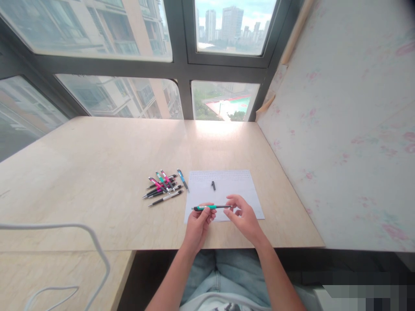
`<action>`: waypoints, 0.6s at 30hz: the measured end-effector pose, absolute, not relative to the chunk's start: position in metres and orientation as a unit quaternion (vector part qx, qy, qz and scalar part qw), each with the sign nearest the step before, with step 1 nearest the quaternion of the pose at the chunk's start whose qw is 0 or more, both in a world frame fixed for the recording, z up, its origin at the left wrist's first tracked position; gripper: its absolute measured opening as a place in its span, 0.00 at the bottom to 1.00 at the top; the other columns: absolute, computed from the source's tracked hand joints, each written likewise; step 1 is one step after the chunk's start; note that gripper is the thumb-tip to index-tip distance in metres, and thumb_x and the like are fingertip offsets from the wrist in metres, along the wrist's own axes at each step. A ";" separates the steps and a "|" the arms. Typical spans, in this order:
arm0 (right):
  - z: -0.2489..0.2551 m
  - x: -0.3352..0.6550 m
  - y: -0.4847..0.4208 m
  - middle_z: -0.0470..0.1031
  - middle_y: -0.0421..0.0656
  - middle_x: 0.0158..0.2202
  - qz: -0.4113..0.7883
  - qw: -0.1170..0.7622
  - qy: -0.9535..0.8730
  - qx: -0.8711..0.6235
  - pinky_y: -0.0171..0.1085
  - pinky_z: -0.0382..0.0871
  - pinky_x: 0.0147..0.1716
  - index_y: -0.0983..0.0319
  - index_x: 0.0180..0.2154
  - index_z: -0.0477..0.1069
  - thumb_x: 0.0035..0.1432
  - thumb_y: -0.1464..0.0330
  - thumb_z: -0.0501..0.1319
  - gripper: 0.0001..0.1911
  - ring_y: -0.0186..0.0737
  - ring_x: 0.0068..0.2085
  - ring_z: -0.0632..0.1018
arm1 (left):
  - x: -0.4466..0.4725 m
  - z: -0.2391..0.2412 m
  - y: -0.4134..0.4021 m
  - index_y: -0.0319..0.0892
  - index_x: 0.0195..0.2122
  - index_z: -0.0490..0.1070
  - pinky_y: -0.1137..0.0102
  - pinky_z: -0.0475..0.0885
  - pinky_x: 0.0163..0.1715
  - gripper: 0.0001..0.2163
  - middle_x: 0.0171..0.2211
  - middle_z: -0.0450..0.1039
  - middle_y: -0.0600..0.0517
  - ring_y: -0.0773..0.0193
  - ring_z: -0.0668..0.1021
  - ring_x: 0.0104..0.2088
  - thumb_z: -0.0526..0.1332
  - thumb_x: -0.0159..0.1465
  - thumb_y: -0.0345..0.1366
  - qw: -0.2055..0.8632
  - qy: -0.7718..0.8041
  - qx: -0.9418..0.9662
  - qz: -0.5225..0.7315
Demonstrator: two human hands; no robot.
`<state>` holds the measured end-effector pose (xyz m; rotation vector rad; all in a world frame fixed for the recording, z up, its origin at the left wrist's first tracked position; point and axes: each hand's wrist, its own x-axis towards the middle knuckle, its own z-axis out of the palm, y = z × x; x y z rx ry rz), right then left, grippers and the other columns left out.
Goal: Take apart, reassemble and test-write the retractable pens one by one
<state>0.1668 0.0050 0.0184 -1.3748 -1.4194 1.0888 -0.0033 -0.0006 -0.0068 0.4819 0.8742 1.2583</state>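
My left hand (200,222) is closed around the green barrel of a ballpoint pen (210,207), holding it level above the paper. A thin dark refill sticks out of the barrel's right end. Around that thin end, my right hand (242,217) has its thumb and fingers apart; whether a fingertip touches it I cannot tell. Beneath both hands lies a white sheet of paper (223,185) with lines of faint writing along its top. A small black pen part (213,185), like a front grip section, rests on the sheet.
Left of the paper, several pens (162,185) in pink, green, black and white lie in a loose pile. One blue pen (183,179) lies by the paper's left edge. A white cable (92,235) loops at the lower left. A flowered wall (340,129) borders the table (106,151).
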 end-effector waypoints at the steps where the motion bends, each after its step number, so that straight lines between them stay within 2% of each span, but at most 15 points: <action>1: 0.019 0.167 0.005 0.76 0.43 0.33 0.444 0.423 -0.566 -0.551 0.34 0.66 0.27 0.61 0.43 0.70 0.57 0.57 0.60 0.17 0.39 0.32 0.75 | -0.003 -0.007 -0.001 0.36 0.38 0.78 0.72 0.69 0.33 0.12 0.29 0.78 0.47 0.67 0.76 0.29 0.70 0.56 0.38 0.696 0.390 0.217 0.562; 4: 0.022 0.167 0.006 0.73 0.41 0.23 0.444 0.402 -0.570 -0.562 0.34 0.65 0.27 0.61 0.28 0.71 0.62 0.55 0.54 0.18 0.36 0.25 0.72 | -0.003 -0.008 -0.001 0.36 0.37 0.78 0.72 0.69 0.34 0.11 0.29 0.78 0.47 0.67 0.76 0.30 0.69 0.56 0.38 0.699 0.387 0.223 0.558; 6: 0.025 0.167 0.006 0.73 0.40 0.23 0.433 0.401 -0.575 -0.567 0.35 0.64 0.27 0.61 0.25 0.70 0.62 0.57 0.55 0.19 0.36 0.25 0.72 | -0.003 -0.008 -0.001 0.36 0.37 0.78 0.71 0.69 0.35 0.11 0.29 0.78 0.47 0.67 0.76 0.30 0.69 0.57 0.38 0.700 0.385 0.225 0.558; 11: 0.024 0.169 0.004 0.77 0.44 0.34 0.418 0.427 -0.575 -0.559 0.33 0.65 0.28 0.60 0.34 0.74 0.57 0.61 0.61 0.09 0.41 0.36 0.75 | -0.004 -0.007 0.000 0.36 0.38 0.78 0.72 0.69 0.34 0.12 0.29 0.78 0.47 0.67 0.76 0.30 0.69 0.56 0.38 0.701 0.383 0.218 0.561; 13: 0.023 0.168 0.004 0.76 0.45 0.38 0.424 0.435 -0.572 -0.551 0.33 0.66 0.28 0.60 0.42 0.73 0.55 0.63 0.61 0.13 0.41 0.39 0.75 | -0.004 -0.007 0.000 0.36 0.37 0.78 0.72 0.69 0.34 0.12 0.29 0.77 0.47 0.67 0.76 0.30 0.70 0.56 0.38 0.701 0.384 0.214 0.562; 15: 0.023 0.167 0.005 0.76 0.46 0.43 0.431 0.443 -0.570 -0.542 0.32 0.66 0.26 0.58 0.51 0.69 0.54 0.64 0.63 0.22 0.42 0.40 0.75 | -0.004 -0.008 0.000 0.36 0.37 0.78 0.72 0.69 0.33 0.12 0.29 0.77 0.47 0.67 0.76 0.29 0.70 0.56 0.39 0.703 0.380 0.213 0.562; 16: 0.024 0.166 0.005 0.75 0.46 0.43 0.430 0.444 -0.569 -0.542 0.32 0.66 0.25 0.58 0.53 0.67 0.54 0.63 0.63 0.24 0.42 0.40 0.75 | -0.005 -0.008 0.000 0.36 0.37 0.78 0.72 0.69 0.33 0.12 0.29 0.77 0.47 0.67 0.76 0.29 0.69 0.56 0.39 0.705 0.377 0.215 0.561; 18: 0.027 0.166 0.006 0.77 0.45 0.38 0.424 0.431 -0.575 -0.552 0.32 0.65 0.24 0.60 0.45 0.72 0.57 0.61 0.61 0.15 0.40 0.36 0.75 | -0.005 -0.009 0.000 0.36 0.38 0.78 0.72 0.70 0.33 0.11 0.29 0.77 0.47 0.67 0.76 0.30 0.69 0.57 0.38 0.706 0.373 0.217 0.561</action>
